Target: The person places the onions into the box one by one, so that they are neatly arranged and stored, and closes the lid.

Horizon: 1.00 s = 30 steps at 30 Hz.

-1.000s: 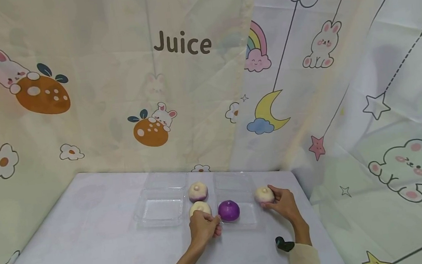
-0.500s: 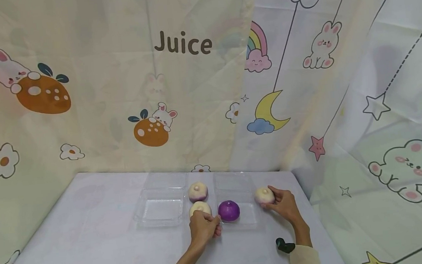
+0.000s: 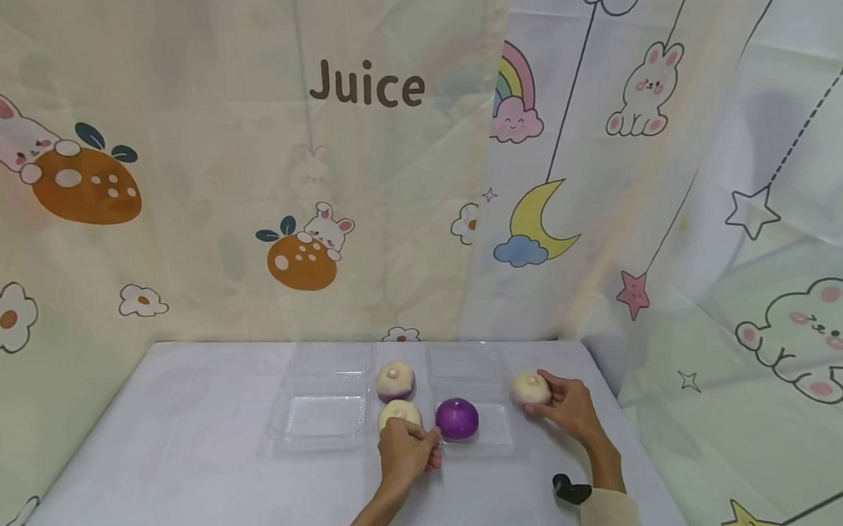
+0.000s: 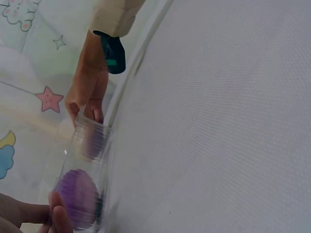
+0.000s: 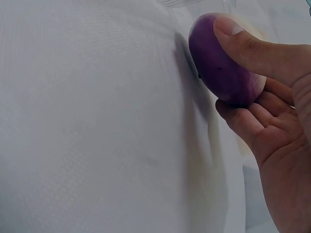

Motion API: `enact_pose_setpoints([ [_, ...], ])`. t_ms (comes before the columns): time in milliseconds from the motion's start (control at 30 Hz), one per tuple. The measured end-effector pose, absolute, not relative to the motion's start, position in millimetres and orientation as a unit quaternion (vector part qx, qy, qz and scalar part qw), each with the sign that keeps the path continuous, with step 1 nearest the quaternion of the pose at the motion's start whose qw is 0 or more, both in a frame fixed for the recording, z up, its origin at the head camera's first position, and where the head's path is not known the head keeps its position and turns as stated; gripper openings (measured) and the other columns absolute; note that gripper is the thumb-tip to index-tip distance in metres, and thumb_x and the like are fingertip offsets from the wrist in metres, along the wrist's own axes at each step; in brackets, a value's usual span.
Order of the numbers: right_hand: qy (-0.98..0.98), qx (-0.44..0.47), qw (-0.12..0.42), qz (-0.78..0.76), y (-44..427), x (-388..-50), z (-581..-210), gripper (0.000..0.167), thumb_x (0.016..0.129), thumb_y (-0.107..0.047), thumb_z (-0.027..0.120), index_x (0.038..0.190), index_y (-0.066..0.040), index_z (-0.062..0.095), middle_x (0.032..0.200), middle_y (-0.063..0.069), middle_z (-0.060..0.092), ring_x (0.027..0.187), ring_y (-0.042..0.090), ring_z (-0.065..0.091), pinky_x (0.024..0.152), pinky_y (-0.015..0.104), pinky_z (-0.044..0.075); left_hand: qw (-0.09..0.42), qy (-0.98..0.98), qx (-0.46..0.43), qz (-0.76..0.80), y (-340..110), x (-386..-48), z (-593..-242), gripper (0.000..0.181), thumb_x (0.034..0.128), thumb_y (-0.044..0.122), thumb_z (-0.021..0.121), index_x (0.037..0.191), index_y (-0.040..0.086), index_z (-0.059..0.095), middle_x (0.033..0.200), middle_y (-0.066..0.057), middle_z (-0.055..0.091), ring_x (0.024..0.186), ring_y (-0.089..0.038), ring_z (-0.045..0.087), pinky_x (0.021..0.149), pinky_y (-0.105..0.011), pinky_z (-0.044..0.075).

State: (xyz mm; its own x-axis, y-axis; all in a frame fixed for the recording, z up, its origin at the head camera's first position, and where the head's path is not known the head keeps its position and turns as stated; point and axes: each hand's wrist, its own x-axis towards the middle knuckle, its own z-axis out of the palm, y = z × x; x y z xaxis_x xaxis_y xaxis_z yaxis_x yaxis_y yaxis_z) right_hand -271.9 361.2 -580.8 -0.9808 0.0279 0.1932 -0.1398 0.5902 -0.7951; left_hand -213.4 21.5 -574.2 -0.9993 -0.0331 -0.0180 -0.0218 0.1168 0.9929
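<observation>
Turnip point(image 3: 527, 389) nudged, right hand point(image 3: 573, 408) gripping, left hand point(image 3: 405, 452) pinching box point(image 3: 493, 425), white table point(image 3: 217, 506), cartoon curtains point(image 3: 186, 150)

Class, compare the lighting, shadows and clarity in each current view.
Head: bright, fairly even light, but the clear boxes show only faintly; left wrist: dim, with the purple vegetable streaky through its box; right wrist: dim, with a soft shadow on the table beside the two-tone vegetable.

A smooth, round, cream-and-purple bulb point(image 3: 527, 389) has been shifted very slightly toward three o'clock by the right hand point(image 3: 573, 408).
</observation>
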Motion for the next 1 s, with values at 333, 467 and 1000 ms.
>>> enact_pose_setpoints([
  [333, -0.893, 0.028, 0.099, 0.438, 363.7, -270.0, -581.2, 0.081, 0.084, -0.014, 0.096, 0.149, 0.013, 0.056, 0.15, 0.032, 0.061, 0.14, 0.044, 0.062, 0.109, 0.043, 0.056, 0.004, -0.75, 0.015, -0.661, 22.1, -212.7, -575.6, 0.024, 0.0953, 0.004, 0.079, 0.073, -0.004, 0.075, 0.055, -0.006, 0.071, 0.043, -0.009, 0.067, 0.046, -0.031, 0.061],
  [467, -0.891, 0.031, 0.1, 0.442, 362.7, -270.5, -580.6, 0.08, 0.085, -0.013, 0.095, 0.15, 0.014, 0.055, 0.15, 0.033, 0.06, 0.141, 0.046, 0.061, 0.109, 0.046, 0.055, 0.007, -0.75, 0.009, -0.661, 20.7, -213.8, -575.6, 0.024, 0.0951, 0.004, 0.079, 0.073, -0.004, 0.075, 0.056, -0.006, 0.072, 0.043, -0.009, 0.067, 0.046, -0.031, 0.061],
  [1000, -0.884, 0.027, 0.091, 0.459, 366.1, -268.8, -580.8, 0.081, 0.086, -0.009, 0.094, 0.152, 0.014, 0.052, 0.152, 0.034, 0.058, 0.141, 0.047, 0.061, 0.109, 0.045, 0.055, 0.006, -0.745, 0.008, -0.666, 19.9, -214.8, -575.7, 0.026, 0.0947, 0.003, 0.08, 0.071, -0.003, 0.074, 0.056, -0.007, 0.072, 0.044, -0.011, 0.068, 0.046, -0.031, 0.062],
])
